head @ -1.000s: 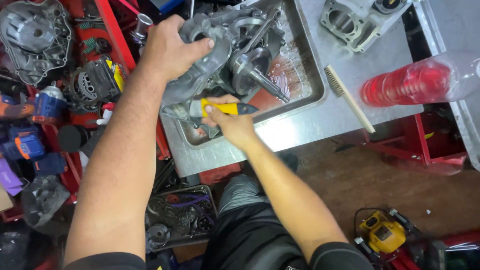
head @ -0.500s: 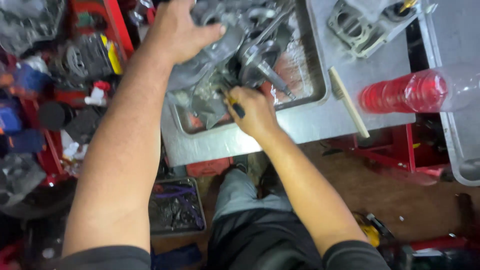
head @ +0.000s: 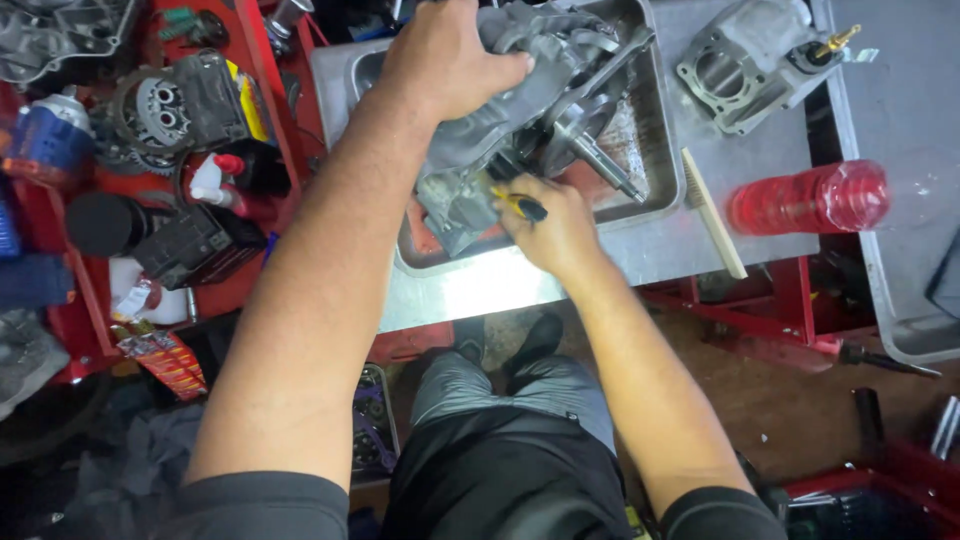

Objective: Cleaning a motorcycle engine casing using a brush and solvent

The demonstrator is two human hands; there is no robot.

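Steel workbench (head: 640, 255) fills the head view, a red parts cart (head: 80, 300) crowded beside it. Your left hand (head: 450, 60) reaches forward, arm nearly straight, fingers clamped over the top of the grey engine crankcase (head: 530, 110), which sits tilted in the metal tray (head: 655, 190). Your right hand (head: 555, 225), wrist bent, grips one yellow-and-black screwdriver (head: 520, 205) against the crankcase's lower edge. One wooden-handled brush (head: 712, 215), one red bottle (head: 810, 197) and one cylinder block (head: 745, 65) lie on the bench.

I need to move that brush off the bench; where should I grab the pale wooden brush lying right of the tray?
Grip the pale wooden brush around its bare lower handle end, coming from above; it lies flat on the grey metal bench, clear of the metal tray.
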